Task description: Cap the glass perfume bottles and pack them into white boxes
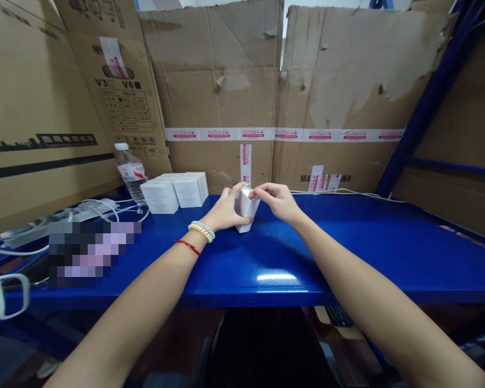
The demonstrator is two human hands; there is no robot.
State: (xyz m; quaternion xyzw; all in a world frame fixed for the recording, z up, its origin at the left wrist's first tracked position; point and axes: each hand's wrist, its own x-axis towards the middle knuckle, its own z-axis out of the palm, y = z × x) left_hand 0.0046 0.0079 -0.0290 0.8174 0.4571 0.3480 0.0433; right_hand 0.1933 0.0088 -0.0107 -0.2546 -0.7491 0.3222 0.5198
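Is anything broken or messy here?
Yes. The big cardboard box behind the blue shelf is torn and peeling on its face. White cables lie tangled by the water bottle.

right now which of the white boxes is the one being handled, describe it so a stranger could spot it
Start at the blue shelf in front of the cardboard wall. Near its middle, the left hand and right hand meet around one small white box. Unlike the stacked white boxes beside the water bottle, it stands alone, tilted, between fingers.
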